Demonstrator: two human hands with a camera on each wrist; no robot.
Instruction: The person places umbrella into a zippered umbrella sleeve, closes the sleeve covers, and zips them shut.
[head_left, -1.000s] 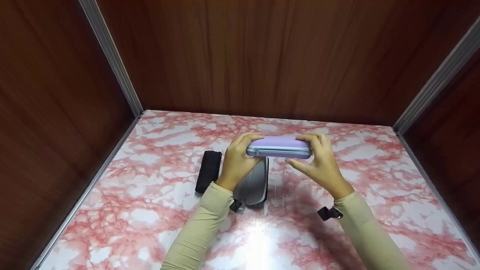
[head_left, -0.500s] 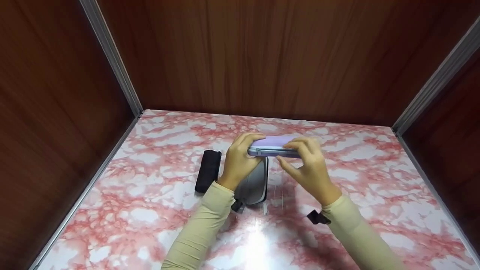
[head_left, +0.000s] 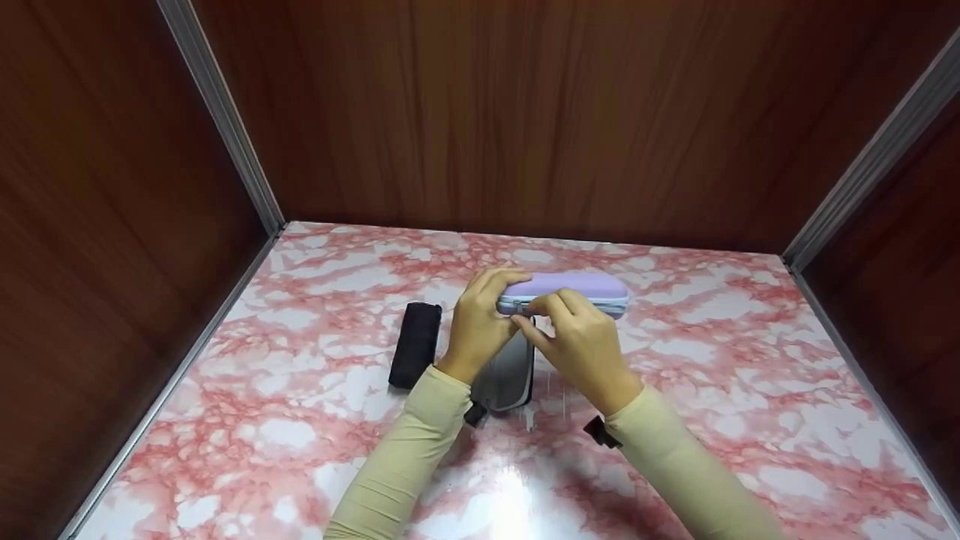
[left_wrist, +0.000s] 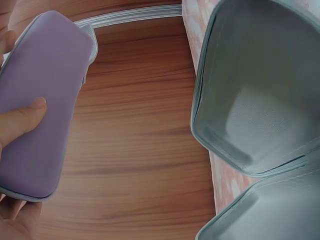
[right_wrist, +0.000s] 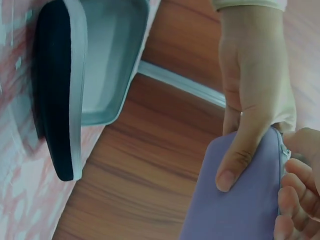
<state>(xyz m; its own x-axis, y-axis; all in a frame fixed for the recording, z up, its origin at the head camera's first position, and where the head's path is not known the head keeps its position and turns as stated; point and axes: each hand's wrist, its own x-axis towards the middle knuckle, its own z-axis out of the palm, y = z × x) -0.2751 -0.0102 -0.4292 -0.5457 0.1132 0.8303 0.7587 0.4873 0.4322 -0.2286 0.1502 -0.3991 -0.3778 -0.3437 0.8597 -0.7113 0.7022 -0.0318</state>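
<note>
A purple zip-up hard case [head_left: 577,284] is held off the table, its zipped side facing me. My left hand [head_left: 476,322] grips its left end, the thumb lying on one broad face in the left wrist view. At that same end my right hand [head_left: 585,345] has thumb and forefinger together around the zipper pull [right_wrist: 285,150]. In the right wrist view the right-hand fingers [right_wrist: 292,200] curl along the case's zipped edge. Below the hands a grey-lined case [head_left: 508,379] lies unfolded on the table, partly covered by my left hand and wrist.
A black pouch [head_left: 416,345] lies left of the grey-lined case. The red-and-white marbled table [head_left: 315,450] is bounded by brown wood-grain panels [head_left: 487,112] at the back and both sides, with metal strips along the corners.
My right hand has let go of the purple case's right end and slid leftward along the zipped side to the zipper pull. The left hand keeps its grip nearly in place.
</note>
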